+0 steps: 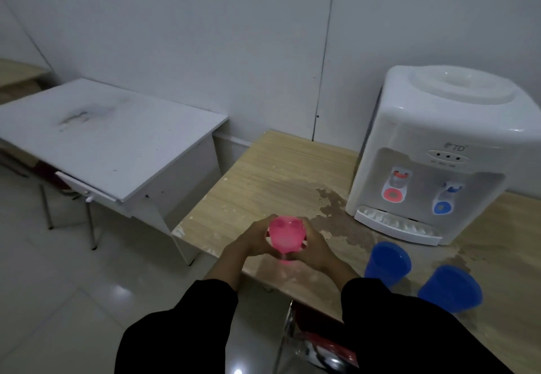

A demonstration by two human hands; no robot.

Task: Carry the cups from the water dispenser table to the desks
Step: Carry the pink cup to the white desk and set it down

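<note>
A pink cup (286,234) is held between both my hands above the front left part of the wooden dispenser table (263,180). My left hand (252,243) wraps its left side and my right hand (314,246) its right side. Two blue cups stand on the same table at the right: one (387,263) in front of the dispenser's drip tray, the other (450,287) further right, near the front edge. The white water dispenser (439,151) sits at the back right of the table. A white desk (111,136) stands to the left.
A chair with metal legs (67,198) is tucked under the white desk. A red-seated chair (316,341) stands below the wooden table's front edge. Part of another wooden desk (17,72) shows at far left. The table surface is stained and worn around the dispenser. The floor is tiled.
</note>
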